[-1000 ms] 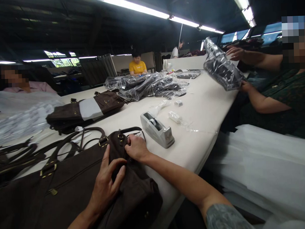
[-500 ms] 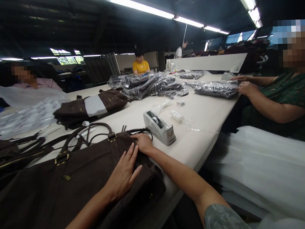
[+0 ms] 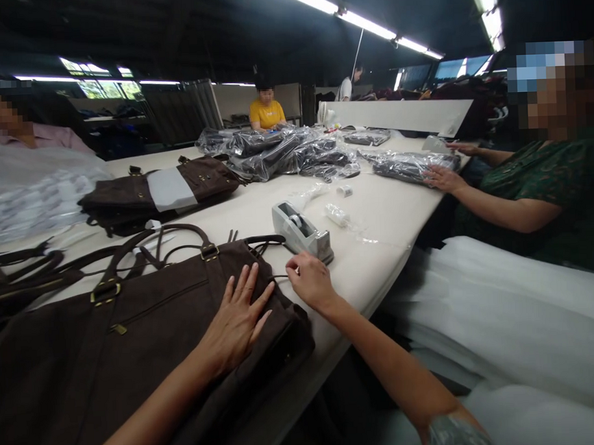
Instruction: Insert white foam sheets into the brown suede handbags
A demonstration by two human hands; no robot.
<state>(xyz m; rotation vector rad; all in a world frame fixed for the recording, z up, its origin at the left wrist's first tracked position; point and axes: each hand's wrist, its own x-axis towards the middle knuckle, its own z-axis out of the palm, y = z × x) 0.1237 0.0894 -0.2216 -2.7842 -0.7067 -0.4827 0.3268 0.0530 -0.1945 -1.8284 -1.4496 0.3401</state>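
Observation:
A dark brown handbag (image 3: 155, 344) lies on its side along the near edge of the table, its two handles pointing away from me. Flat on its right part rests my left hand (image 3: 236, 315), fingers spread. Just off the bag's right end, my right hand (image 3: 311, 280) is closed in a pinch on a thin dark cord (image 3: 279, 276) that runs out from the bag. Right behind that hand stands a grey tape dispenser (image 3: 302, 232). Brass buckles and a zip pull (image 3: 119, 329) show on the bag's upper face.
Another brown bag with a white paper band (image 3: 170, 189) lies further back. Several plastic-wrapped bags (image 3: 280, 155) are piled mid-table. White foam sheets (image 3: 504, 306) are stacked at right. A co-worker's hand (image 3: 444, 177) rests on a wrapped bag; other people stand around the table (image 3: 248, 214).
My right hand has drawn away from the bag's corner to the right, with the cord in its fingers. My left hand stays on the bag, fingers now wider apart.

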